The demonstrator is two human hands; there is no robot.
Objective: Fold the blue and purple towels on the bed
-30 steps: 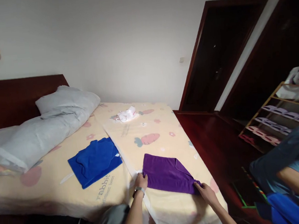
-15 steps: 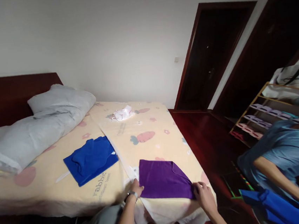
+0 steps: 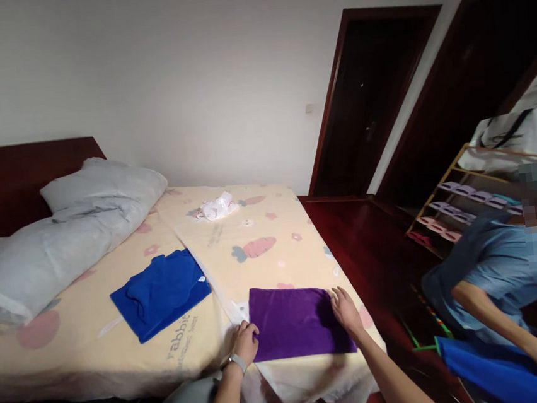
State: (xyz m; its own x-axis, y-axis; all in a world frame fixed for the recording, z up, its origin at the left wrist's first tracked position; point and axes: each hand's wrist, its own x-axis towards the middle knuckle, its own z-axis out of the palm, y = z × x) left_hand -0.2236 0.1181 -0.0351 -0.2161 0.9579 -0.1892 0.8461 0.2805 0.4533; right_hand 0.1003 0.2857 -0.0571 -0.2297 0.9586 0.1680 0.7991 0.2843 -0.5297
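A person's two hands press a folded purple towel (image 3: 295,321) flat at the near corner of a bed (image 3: 97,345) covered in a carrot-print sheet. The left hand (image 3: 245,342) grips the towel's left edge, fingers curled over it; the right hand (image 3: 345,310) lies with fingers spread on the cloth's right side. Beyond the left fingers lies a blue towel (image 3: 161,292), with a grey pillow (image 3: 54,241) farther off. Right of the right-hand fingers, another person in a blue shirt (image 3: 498,274) bends over blue cloth (image 3: 494,373).
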